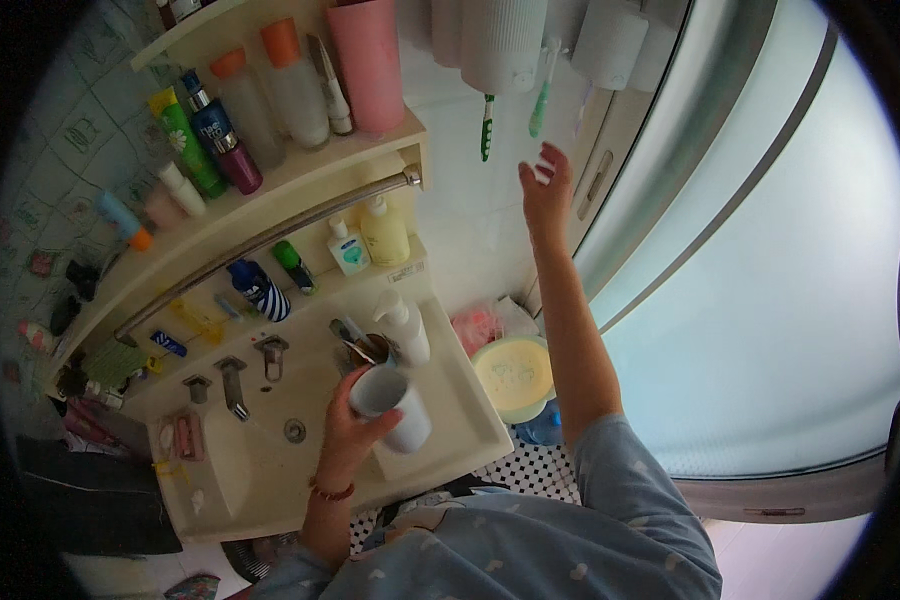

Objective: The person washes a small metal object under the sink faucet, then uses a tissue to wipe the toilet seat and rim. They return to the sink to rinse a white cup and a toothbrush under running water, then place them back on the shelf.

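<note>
My left hand (352, 420) grips a white cup (409, 427) over the right part of the washbasin (270, 480), its open mouth tilted up. Behind the cup are a brown holder with brushes (371, 346) and a white pump bottle (405, 330). My right hand (549, 187) is raised near the wall, fingers apart and holding nothing. Just above its fingertips hangs a light green toothbrush (541, 109). To the left of that, a dark green toothbrush (487, 129) hangs under a ribbed white wall-mounted cup (504, 45).
A shelf (300, 169) with bottles and a pink tumbler (369, 67) runs above the basin, a metal rail (270, 251) along its front. A curved frosted glass door (750, 300) stands at the right. On the floor sits a yellow basin (514, 375).
</note>
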A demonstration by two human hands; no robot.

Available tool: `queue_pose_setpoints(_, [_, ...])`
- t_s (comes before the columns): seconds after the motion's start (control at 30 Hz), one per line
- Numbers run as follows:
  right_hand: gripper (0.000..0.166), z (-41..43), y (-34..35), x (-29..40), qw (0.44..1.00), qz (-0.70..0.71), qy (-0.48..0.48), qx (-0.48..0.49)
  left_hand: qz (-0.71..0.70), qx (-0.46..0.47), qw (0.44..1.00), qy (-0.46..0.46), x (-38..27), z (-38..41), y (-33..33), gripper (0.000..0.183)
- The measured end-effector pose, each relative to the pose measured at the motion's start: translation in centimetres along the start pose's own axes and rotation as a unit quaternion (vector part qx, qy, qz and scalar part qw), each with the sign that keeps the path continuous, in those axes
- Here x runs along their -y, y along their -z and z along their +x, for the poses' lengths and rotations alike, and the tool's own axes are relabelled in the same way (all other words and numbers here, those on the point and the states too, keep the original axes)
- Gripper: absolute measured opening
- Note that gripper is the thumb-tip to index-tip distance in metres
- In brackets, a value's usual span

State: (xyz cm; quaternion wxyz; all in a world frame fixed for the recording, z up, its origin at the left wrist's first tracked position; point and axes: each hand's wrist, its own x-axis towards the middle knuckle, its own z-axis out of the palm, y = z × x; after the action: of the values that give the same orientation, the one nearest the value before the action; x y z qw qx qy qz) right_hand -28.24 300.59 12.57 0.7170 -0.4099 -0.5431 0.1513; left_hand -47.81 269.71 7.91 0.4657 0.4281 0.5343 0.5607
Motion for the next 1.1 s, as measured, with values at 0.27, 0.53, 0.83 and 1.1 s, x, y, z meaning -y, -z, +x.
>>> queue_pose_setpoints(0.27, [0.017, 8.7, -2.1, -0.9, 0.994, 0.089, -0.019, 0.065, -0.049, 0.112, 0.973, -0.197, -8.1, 13.2, -13.4, 0.065])
queue_pose_setpoints(0.53, [0.019, -0.1, 0.3, 9.6, 0.962, 0.244, 0.005, 0.121, -0.096, 0.046, 0.967, -0.232, -10.4, 10.6, -9.7, 0.072])
queue_pose_setpoints(0.83, [0.016, -26.6, 0.5, 11.1, 0.875, 0.135, -0.161, 0.437, -0.155, -0.178, 0.971, 0.03, 4.9, -4.0, 8.5, 0.07])
queue_pose_setpoints(1.1, [0.018, -44.5, -7.3, 6.8, 0.709, -0.028, -0.166, 0.685, -0.122, -0.269, 0.915, 0.274, 15.1, -9.7, 24.4, 0.068])
